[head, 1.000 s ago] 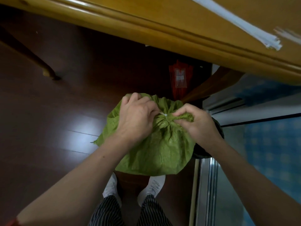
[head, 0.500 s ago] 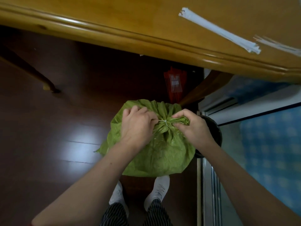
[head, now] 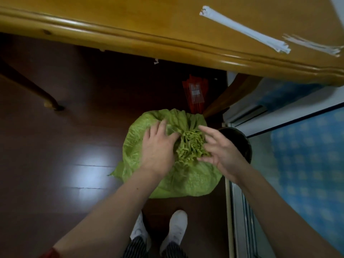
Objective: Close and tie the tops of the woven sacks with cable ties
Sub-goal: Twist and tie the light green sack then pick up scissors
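Observation:
A green woven sack (head: 188,180) stands on the dark floor just ahead of my feet. Its gathered top (head: 190,146) bunches upward as a ruffled tuft between my hands. My left hand (head: 158,148) lies on the sack left of the tuft, fingers spread and straight. To the tuft's right, my right hand (head: 221,148) has spread fingers, its fingertips at the tuft's edge. The cable tie around the neck is hidden under the tuft. Two bundles of white cable ties, one (head: 243,29) and another (head: 312,44), lie on the wooden table.
The yellow wooden table (head: 130,25) overhangs the far side, its leg (head: 229,95) right behind the sack. A red packet (head: 195,93) leans under it. A black bin (head: 240,141) sits right of the sack, beside a metal door track (head: 236,211). My white shoes (head: 175,229) are below.
Both hands have let go of the sack's neck and tie and opened their fingers. The gathered top now stands up as a loose tuft.

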